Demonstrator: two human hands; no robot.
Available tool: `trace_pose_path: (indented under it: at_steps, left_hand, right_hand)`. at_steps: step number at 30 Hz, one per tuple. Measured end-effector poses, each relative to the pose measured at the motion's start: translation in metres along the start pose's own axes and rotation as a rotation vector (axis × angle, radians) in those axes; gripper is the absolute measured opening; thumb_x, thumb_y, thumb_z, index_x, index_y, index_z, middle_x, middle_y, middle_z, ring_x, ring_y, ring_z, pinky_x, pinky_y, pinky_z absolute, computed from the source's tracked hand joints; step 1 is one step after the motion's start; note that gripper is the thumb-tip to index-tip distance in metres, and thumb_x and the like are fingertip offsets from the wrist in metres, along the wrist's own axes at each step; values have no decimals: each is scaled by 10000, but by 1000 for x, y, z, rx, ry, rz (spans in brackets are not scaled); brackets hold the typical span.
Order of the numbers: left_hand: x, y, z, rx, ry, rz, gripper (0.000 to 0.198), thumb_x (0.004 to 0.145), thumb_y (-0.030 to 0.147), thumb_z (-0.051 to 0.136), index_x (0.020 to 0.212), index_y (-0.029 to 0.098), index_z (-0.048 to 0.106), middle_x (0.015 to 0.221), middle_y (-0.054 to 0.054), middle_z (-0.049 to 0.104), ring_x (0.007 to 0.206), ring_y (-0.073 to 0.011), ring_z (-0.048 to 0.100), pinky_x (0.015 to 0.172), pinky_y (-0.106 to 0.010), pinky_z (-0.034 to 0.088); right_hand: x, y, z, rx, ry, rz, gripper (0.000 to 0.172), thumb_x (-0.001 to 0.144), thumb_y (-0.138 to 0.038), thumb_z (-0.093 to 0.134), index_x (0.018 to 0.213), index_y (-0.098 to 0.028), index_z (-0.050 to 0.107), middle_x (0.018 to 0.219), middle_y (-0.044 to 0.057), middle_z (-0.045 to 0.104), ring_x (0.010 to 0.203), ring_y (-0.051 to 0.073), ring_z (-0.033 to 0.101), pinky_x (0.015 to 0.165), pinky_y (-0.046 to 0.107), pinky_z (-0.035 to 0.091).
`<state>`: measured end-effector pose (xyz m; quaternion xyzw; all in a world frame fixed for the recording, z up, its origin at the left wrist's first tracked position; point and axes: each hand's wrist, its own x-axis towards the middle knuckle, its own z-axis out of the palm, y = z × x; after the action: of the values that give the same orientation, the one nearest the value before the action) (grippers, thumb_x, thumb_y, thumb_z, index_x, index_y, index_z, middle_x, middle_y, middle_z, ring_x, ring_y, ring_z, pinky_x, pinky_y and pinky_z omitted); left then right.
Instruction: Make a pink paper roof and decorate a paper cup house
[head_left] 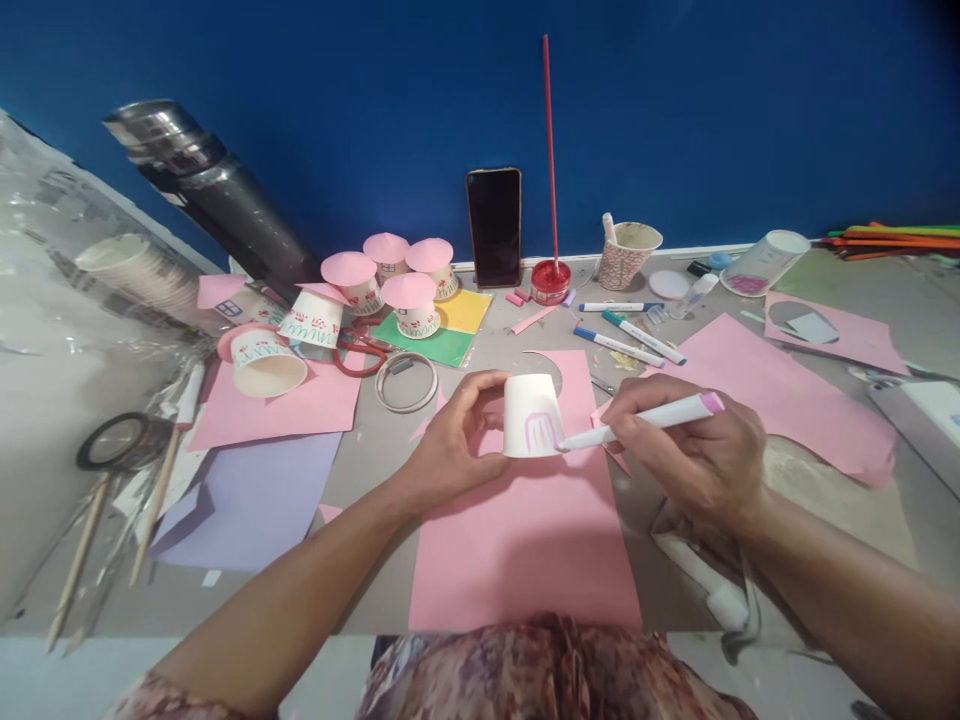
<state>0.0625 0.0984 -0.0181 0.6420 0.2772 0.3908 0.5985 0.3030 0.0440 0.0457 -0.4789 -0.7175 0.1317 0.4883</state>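
Note:
My left hand (450,440) grips a white paper cup (531,400) from its left side, fingers behind and thumb at the lower edge. The cup is upside down, and a pink arched outline with lines inside is drawn on its front. In my right hand (690,455) is a white marker (645,418) with a pink end; its tip is at the cup's lower right, beside the drawing. Beneath both hands lies a sheet of pink paper (525,550) with a rounded cutout at its top.
Several decorated cups with pink cone tops (409,292) stand at the back left, near red-handled scissors (360,360) and a tape roll (406,382). A phone (495,228) leans on the blue wall. Blue and green markers (643,337) lie back right. A dark flask (217,190) stands left.

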Motion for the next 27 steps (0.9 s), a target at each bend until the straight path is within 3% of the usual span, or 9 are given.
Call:
trace_pose_path:
  at_steps: [5, 11, 16, 21, 27]
  left_hand:
    - [1, 3, 2, -8, 1, 1, 665, 776, 225, 860, 1350, 287, 531, 1409, -107, 552, 1316, -293, 593, 1003, -384, 551]
    - [-1, -1, -1, 33, 18, -1, 694, 761, 203, 850, 1375, 285, 537, 1437, -112, 541, 1325, -301, 578, 1043, -409, 534]
    - [-4, -2, -3, 83, 10, 0, 741, 751, 169, 838, 1409, 302, 526, 1478, -107, 508, 1350, -307, 566, 1097, -432, 513]
    - [-4, -1, -4, 144, -2, -5, 753, 730, 96, 783, 1410, 299, 531, 1467, -101, 492, 1356, -302, 550, 1110, -424, 503]
    - [-3, 0, -3, 161, -8, 18, 742, 736, 155, 824, 1399, 293, 521, 1444, -108, 474, 1332, -297, 551, 1068, -416, 531]
  right_hand:
    - [-1, 3, 2, -8, 79, 18, 117, 883, -181, 663, 805, -239, 729, 735, 15, 793, 589, 165, 713, 551, 269, 542]
    - [-1, 1, 0, 68, -27, -38, 168, 890, -121, 626, 791, -235, 699, 641, -17, 741, 510, 136, 653, 506, 252, 501]
    - [1, -1, 1, 21, 39, -46, 153, 871, -117, 651, 802, -238, 716, 706, 0, 780, 558, 151, 691, 520, 257, 516]
    - [1, 0, 2, 112, -55, -74, 172, 879, -102, 619, 811, -232, 707, 650, -10, 743, 518, 142, 660, 490, 252, 492]
    - [0, 3, 2, 67, -23, -80, 131, 877, -110, 658, 876, -217, 734, 693, 11, 758, 551, 149, 671, 507, 257, 502]
